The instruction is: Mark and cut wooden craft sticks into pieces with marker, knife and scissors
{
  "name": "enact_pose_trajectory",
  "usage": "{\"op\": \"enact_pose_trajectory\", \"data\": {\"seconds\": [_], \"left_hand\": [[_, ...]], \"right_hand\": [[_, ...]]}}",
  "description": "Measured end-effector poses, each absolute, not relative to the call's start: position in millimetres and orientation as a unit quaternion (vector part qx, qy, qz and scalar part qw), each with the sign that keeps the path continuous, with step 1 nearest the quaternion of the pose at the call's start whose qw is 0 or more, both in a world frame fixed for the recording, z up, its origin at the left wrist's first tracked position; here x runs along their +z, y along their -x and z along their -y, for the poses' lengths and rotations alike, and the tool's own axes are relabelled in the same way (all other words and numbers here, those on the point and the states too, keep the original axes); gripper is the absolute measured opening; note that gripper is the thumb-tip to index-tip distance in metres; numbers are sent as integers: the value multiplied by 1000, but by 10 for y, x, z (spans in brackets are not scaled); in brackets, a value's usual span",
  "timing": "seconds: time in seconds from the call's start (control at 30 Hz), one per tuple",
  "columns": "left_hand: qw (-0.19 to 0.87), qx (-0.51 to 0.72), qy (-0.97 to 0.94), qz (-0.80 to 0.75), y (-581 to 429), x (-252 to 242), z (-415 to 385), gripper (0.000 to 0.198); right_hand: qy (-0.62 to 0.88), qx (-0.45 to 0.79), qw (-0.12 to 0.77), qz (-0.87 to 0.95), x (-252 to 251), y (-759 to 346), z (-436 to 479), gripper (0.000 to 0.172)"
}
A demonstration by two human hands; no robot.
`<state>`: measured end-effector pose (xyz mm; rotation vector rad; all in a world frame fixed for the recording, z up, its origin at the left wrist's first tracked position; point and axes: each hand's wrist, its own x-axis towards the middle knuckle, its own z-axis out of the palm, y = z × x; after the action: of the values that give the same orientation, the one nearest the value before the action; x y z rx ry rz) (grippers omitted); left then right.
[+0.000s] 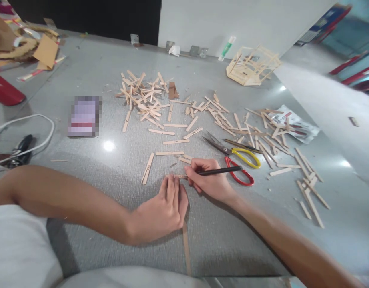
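Observation:
My right hand [207,180] grips a slim black pen [222,171], its tip low at the table between both hands. Beside it my left hand [169,202] is closed, fingers pressed together and down on a wooden craft stick [182,176]; most of that stick is hidden under the fingers. Scissors [229,154] with one yellow and one red handle lie spread just beyond my right hand. Loose craft sticks lie around, including one [169,153] ahead of my left hand and a slanted one [147,169] to its left.
Piles of craft sticks [145,96] spread across the table's middle and right. A stick-built frame model [252,66] stands at the back right, near a white packet [295,124]. At left lie a blurred purple box [84,117], a white cable [49,120] and a red object [6,90].

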<state>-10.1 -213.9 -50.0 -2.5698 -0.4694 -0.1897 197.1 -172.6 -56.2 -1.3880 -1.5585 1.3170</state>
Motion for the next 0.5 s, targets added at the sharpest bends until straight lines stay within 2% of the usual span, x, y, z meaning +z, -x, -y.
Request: {"op": "enact_pose_trajectory", "data": {"seconds": [0.37, 0.5], "left_hand": [[265, -80, 943, 187, 113, -465, 2137, 37], [258, -98, 939, 203, 115, -483, 2149, 33]], "right_hand": [[527, 523, 352, 570, -545, -1976, 1734, 44], [535, 437, 381, 615, -554, -2027, 1734, 34]]}}
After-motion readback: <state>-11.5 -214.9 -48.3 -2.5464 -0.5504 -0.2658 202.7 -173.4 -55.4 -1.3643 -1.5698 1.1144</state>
